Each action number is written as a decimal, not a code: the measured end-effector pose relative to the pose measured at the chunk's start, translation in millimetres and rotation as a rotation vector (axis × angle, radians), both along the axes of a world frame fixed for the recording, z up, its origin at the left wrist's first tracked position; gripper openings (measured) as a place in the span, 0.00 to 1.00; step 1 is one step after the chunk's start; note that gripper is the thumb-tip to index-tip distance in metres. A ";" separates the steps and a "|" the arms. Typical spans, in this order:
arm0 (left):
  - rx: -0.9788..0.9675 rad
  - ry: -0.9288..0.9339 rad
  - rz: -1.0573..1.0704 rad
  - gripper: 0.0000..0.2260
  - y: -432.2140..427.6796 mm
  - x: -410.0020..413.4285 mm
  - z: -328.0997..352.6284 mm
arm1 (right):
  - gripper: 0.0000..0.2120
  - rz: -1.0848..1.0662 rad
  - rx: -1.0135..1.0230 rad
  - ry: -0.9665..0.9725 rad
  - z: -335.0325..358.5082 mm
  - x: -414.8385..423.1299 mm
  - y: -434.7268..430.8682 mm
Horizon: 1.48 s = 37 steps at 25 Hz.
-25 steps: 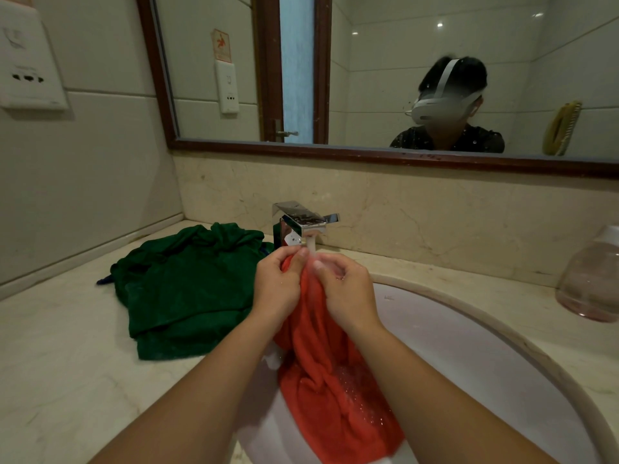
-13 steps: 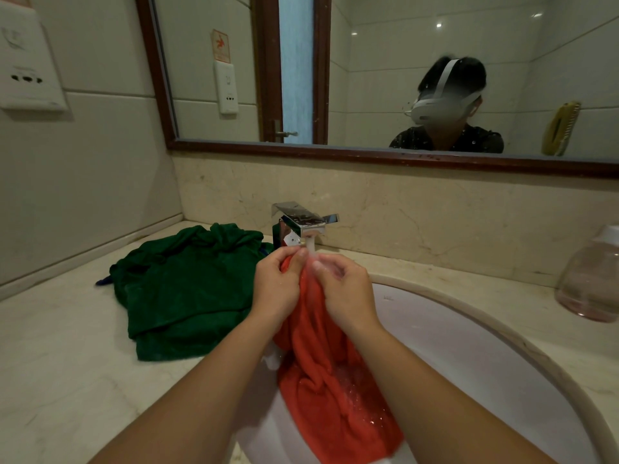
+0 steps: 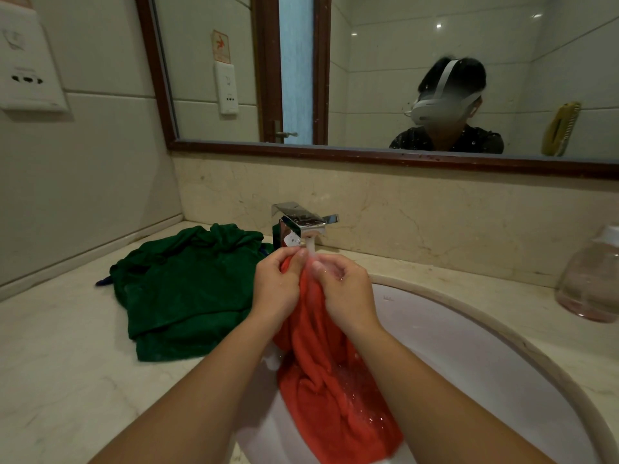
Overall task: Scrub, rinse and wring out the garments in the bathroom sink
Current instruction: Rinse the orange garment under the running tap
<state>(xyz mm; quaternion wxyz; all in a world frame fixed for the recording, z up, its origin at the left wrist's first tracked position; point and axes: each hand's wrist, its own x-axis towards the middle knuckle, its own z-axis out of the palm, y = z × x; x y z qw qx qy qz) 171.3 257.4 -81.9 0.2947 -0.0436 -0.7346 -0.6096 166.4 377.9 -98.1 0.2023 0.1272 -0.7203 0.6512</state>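
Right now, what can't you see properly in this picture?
Head view only:
- Sink drain: hidden under the orange garment.
- Right hand fingertips: blurred by water from the faucet.
- Bottle: cut off by the right edge.
- Blue thing under the green garment: mostly covered.

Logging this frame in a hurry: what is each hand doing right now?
Left hand: closed, pinching the top of the orange garment under the tap.
Right hand: closed, holding the same garment.
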 end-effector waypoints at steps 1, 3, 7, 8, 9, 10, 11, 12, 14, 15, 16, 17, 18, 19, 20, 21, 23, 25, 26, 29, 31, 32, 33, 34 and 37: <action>-0.005 0.000 0.001 0.04 -0.1 -0.1 0.3 | 0.08 -0.007 0.009 0.001 0.5 0.2 0.3; -0.007 0.001 0.002 0.04 0.4 0.2 0.8 | 0.09 -0.013 0.018 0.002 1.3 1.1 0.9; 0.003 -0.003 -0.002 0.06 0.8 0.2 0.5 | 0.10 -0.003 0.008 0.007 2.0 2.4 1.0; 0.007 -0.002 -0.005 0.06 0.7 0.5 0.4 | 0.10 -0.005 0.009 0.007 1.3 1.5 0.8; 0.007 -0.001 -0.006 0.05 0.6 0.7 0.3 | 0.09 -0.004 0.009 0.008 1.5 1.3 1.0; 0.007 -0.001 -0.007 0.05 0.5 0.6 0.2 | 0.08 -0.008 0.008 0.008 1.0 0.4 1.0; 0.007 0.000 -0.007 0.05 0.2 0.8 0.0 | 0.08 -0.011 0.008 0.008 0.5 -0.2 1.3; 0.007 0.000 -0.007 0.05 0.3 0.8 0.2 | 0.07 -0.015 0.012 0.010 0.5 -0.2 1.3; 0.008 -0.003 -0.006 0.05 0.7 0.9 0.5 | 0.08 -0.010 0.012 0.009 0.4 0.5 0.8; 0.010 -0.004 -0.005 0.05 0.7 0.4 0.6 | 0.09 -0.006 0.005 0.010 0.3 0.5 0.3; 0.012 -0.003 -0.005 0.05 0.8 0.0 0.6 | 0.10 -0.007 0.002 0.013 0.0 0.3 0.2; 0.014 -0.002 -0.006 0.05 0.9 -0.2 0.5 | 0.10 -0.008 0.004 0.016 0.4 0.2 0.3; 0.015 -0.002 -0.008 0.05 0.9 -0.2 0.3 | 0.10 -0.009 0.009 0.016 0.8 0.6 0.6; 0.015 -0.001 -0.010 0.05 0.8 -0.3 0.4 | 0.09 -0.008 0.012 0.014 1.8 1.3 1.1; 0.014 -0.002 -0.010 0.05 0.7 -0.4 0.2 | 0.09 -0.010 0.018 0.011 2.5 2.1 1.3; 0.014 -0.004 -0.010 0.04 0.6 -0.5 0.2 | 0.08 -0.015 0.027 0.010 3.0 2.8 2.0; 0.018 -0.006 -0.008 0.04 0.8 -0.7 0.2 | 0.06 -0.031 0.045 0.018 2.5 2.5 2.7; 0.021 -0.004 -0.006 0.05 0.8 -1.2 -0.1 | 0.07 -0.041 0.049 0.020 1.6 1.5 2.4; 0.019 -0.003 -0.006 0.05 0.8 -1.3 -0.4 | 0.07 -0.045 0.052 0.020 1.2 0.9 2.1; 0.019 -0.012 -0.003 0.04 0.6 -1.6 -0.6 | 0.07 -0.040 0.044 0.009 1.2 0.7 1.1; 0.018 -0.014 -0.002 0.03 0.5 -1.4 -0.2 | 0.07 -0.031 0.030 0.003 1.9 1.2 1.5; 0.019 -0.013 -0.003 0.03 0.7 -1.3 0.0 | 0.07 -0.032 0.029 -0.001 1.9 1.0 1.8; 0.018 -0.013 -0.004 0.03 0.8 -1.1 0.2 | 0.07 -0.034 0.030 -0.005 1.8 0.8 2.1; 0.017 -0.014 -0.005 0.04 1.1 -0.9 0.2 | 0.07 -0.036 0.033 -0.007 1.6 0.6 2.2; 0.019 -0.016 -0.007 0.05 1.3 -0.5 0.1 | 0.07 -0.033 0.022 -0.015 0.3 -0.5 1.4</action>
